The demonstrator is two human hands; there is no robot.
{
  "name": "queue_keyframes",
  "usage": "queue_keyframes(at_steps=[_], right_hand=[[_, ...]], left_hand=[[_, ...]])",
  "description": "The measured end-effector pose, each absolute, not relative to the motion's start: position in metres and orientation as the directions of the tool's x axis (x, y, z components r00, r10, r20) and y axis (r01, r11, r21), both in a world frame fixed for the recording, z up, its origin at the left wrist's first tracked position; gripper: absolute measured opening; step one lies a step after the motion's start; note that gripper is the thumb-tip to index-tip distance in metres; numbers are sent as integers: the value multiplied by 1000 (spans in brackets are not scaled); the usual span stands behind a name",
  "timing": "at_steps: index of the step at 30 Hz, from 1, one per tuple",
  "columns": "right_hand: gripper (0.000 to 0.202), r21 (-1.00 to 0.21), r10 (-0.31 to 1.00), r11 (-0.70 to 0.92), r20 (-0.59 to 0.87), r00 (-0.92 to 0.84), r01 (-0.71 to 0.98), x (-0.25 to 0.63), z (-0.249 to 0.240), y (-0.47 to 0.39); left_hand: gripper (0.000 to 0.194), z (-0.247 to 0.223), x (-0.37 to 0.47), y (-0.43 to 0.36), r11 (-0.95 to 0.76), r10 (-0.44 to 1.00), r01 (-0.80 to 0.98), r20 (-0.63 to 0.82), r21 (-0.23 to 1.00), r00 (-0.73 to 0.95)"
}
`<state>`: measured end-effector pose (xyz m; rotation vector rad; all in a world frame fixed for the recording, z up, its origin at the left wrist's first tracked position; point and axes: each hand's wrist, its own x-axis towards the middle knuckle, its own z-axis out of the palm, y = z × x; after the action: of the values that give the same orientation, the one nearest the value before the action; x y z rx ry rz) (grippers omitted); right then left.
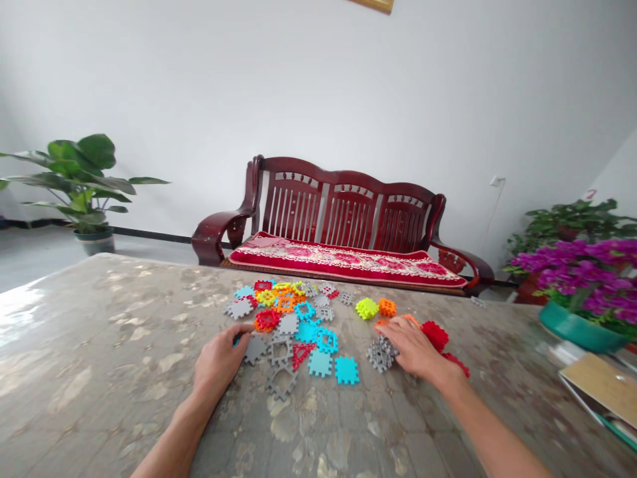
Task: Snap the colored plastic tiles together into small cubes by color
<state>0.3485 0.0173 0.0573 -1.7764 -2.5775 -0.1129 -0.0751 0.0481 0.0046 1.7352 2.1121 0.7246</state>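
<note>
My left hand (221,358) is at the left edge of a loose pile of plastic interlocking tiles, thumb and forefinger curled together. A bit of blue shows between them, too small to make out. Right beside its fingertips lies a grey tile (255,349). My right hand (411,345) lies palm down with fingers stretched out, over orange tiles it partly hides. Touching or close by its thumb side is a stack of grey tiles (382,354). Red tiles (434,336) sit to its right. Beyond its fingertips are a yellow-green stack (367,308) and an orange stack (387,307).
Between the hands lie a cyan tile (347,370), a red triangular frame (302,356) and a grey frame (282,382). A patterned cloth covers the table (124,372). A flower pot (580,326) and a brown notebook (602,385) stand at the right. Behind is a wooden bench (348,206).
</note>
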Motion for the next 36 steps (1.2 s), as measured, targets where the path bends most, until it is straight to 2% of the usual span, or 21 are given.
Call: queue_keyframes(at_steps=[6,12,22,26,31,36], right_hand=[[60,29,938,347,15,-347,937,337,72,17],[71,15,931,349,-121,-344,937,327,64,21],[73,-24,917,376,-132,-376,926,326,65,21],[82,-76,906,395,-133,-402,916,331,66,23],[100,-109,886,396,-218,-410,912,343,69,21],[98,-97,900,371,-208,-383,924,350,66,16]], left_hand=[[37,2,-76,49,140,971,817,85,560,-224],[39,6,-75,48,139,975,816,68,561,-213],[39,3,-76,49,153,975,818,52,554,-217],[40,3,-76,49,151,974,817,59,557,-221],[41,3,-76,49,150,975,815,51,560,-214],[41,3,-76,50,154,977,814,38,560,-211]])
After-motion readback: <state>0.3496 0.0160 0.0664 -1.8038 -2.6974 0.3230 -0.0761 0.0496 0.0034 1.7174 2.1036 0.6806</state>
